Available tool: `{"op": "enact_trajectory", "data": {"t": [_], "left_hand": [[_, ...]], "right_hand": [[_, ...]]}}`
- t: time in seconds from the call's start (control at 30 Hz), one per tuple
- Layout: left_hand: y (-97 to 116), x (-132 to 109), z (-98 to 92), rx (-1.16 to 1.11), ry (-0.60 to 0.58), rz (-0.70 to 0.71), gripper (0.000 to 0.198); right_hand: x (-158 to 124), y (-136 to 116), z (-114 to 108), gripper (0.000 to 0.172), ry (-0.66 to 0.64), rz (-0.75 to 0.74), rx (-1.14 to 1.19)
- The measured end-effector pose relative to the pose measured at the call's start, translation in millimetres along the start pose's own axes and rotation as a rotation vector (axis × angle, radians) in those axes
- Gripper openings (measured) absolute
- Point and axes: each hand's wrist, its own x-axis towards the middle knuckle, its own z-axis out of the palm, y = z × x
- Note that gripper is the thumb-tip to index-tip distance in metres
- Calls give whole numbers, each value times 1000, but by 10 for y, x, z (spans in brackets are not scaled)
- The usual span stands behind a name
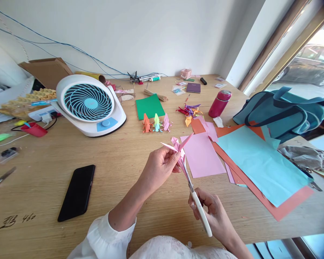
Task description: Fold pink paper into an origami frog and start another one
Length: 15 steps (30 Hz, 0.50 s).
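Note:
My left hand (162, 162) pinches a pink folded-paper figure (179, 146) above the middle of the table, its pointed flaps sticking up and out. In my right hand (212, 210) is a pair of scissors (201, 212) with white handles. The blades reach up to the lower part of the pink figure, and the paper lies at or between them; I cannot tell exactly. Beyond my hands, small folded-paper figures stand in a row: an orange one (146, 123), a green and blue one (157, 123) and a pink one (166, 122).
Pink paper (205, 154) and a large light-blue sheet (261, 162) over orange lie to the right. A red bottle (219, 104) and a teal bag (280, 111) stand behind. A white fan (91, 104), a black phone (77, 192) and a green sheet (149, 107) are on the table.

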Motion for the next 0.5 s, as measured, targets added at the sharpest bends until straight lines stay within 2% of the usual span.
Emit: {"op": "enact_trajectory", "data": {"t": [0.5], "left_hand": [[15, -35, 0, 27, 27, 56, 25]], "right_hand": [[1, -58, -10, 29, -11, 5, 11]]}}
